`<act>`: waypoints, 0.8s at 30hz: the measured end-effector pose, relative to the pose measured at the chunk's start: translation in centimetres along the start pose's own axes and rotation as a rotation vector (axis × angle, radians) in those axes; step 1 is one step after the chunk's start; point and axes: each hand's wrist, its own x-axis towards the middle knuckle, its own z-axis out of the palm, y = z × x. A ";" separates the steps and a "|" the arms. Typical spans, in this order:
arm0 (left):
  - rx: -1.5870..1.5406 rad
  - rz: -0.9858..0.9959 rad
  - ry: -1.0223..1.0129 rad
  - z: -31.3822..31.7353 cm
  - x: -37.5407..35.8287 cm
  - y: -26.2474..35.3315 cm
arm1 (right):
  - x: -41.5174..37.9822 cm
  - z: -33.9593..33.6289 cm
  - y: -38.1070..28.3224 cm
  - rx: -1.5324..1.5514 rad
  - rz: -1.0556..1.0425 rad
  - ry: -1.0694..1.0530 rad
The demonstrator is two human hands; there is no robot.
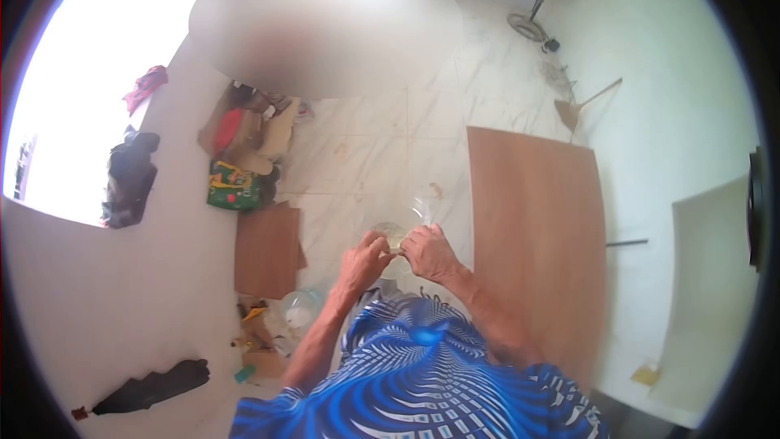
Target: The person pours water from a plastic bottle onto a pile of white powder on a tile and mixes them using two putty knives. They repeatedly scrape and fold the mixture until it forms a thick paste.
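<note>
Two hands [398, 254] — clear object [392, 236] (blurred) between.

A large grey-brown blurred oval [325, 24] covers the top middle of the view, hiding what lies behind it. The small clear thing [393, 235] pinched between both hands [398, 254] is too small and glary to identify. The window area [89, 57] is washed out white. Dark lens edges cut off every corner.

Blue-and-white swirl-patterned shirt [422, 374], brown wooden board [532, 236], white marbled floor [366, 146], clear jar [392, 236]
</note>
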 end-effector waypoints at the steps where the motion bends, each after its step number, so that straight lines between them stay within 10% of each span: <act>1: 0.002 -0.031 -0.059 -0.3 2.6 -0.2 | 0.9 -0.9 1.5 0.015 -0.002 0.075; 8: 0.012 0.010 -0.170 -3.5 25.3 -5.6 | 10.6 -7.3 17.1 0.122 0.289 0.487; 12: 0.061 -0.038 -0.152 -4.4 36.4 -8.7 | 10.4 -5.6 27.4 0.282 0.708 0.335; 24: 0.210 -0.427 0.189 -8.7 65.4 -13.9 | 32.2 -7.4 60.3 0.303 0.608 -0.302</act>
